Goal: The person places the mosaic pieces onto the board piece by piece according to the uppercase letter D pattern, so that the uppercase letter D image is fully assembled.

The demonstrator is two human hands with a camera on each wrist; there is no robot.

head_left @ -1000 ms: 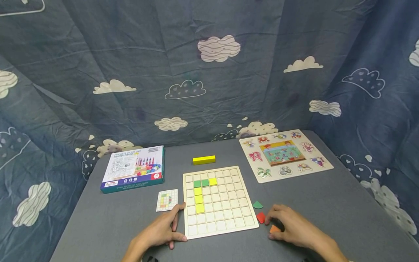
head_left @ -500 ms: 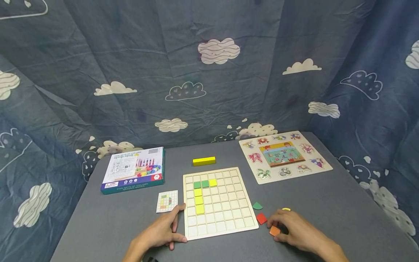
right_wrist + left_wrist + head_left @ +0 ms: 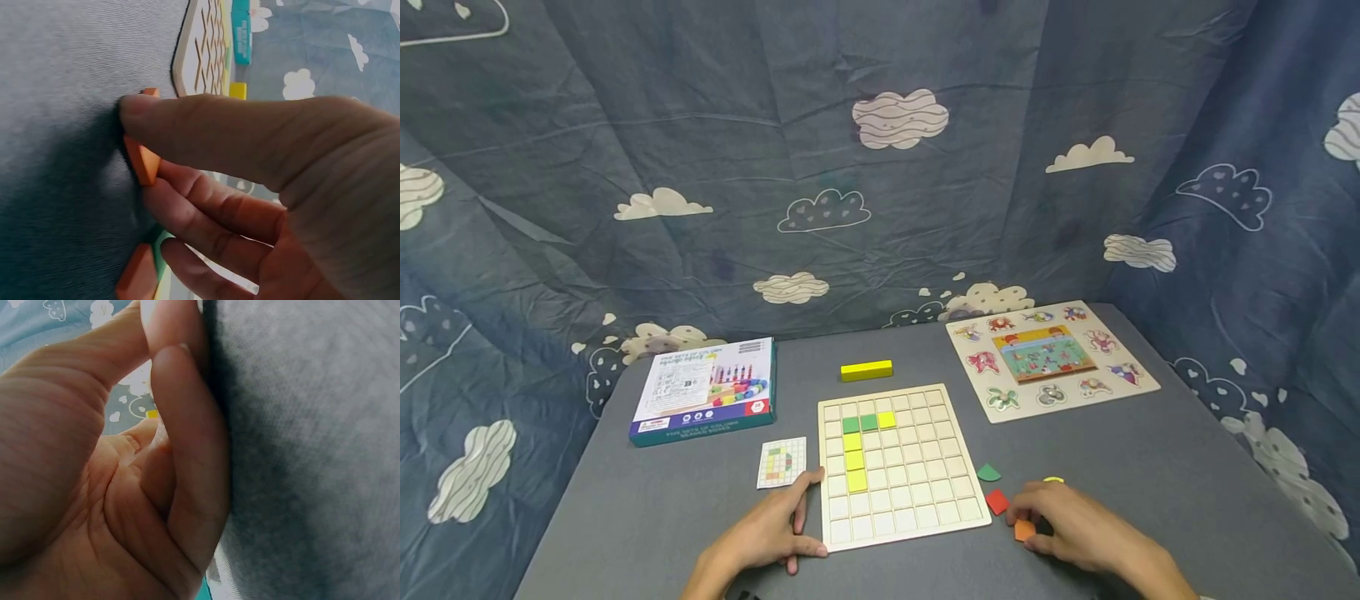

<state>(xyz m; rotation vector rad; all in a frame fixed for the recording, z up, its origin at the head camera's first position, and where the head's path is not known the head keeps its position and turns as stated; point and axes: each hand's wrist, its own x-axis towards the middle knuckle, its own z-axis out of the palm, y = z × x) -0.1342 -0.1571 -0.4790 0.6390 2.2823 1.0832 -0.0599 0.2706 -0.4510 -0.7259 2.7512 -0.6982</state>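
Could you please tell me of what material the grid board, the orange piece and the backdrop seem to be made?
Grid board: probably wood, matte, from its pale cream tone and brown grid lines. Orange piece: perhaps painted wood or plastic; its smooth, even colour leaves this open. Backdrop: most likely matte cloth, as creases and folds show.

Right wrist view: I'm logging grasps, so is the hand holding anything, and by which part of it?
The right hand pinches an orange tile by its edges, between thumb and fingertips.
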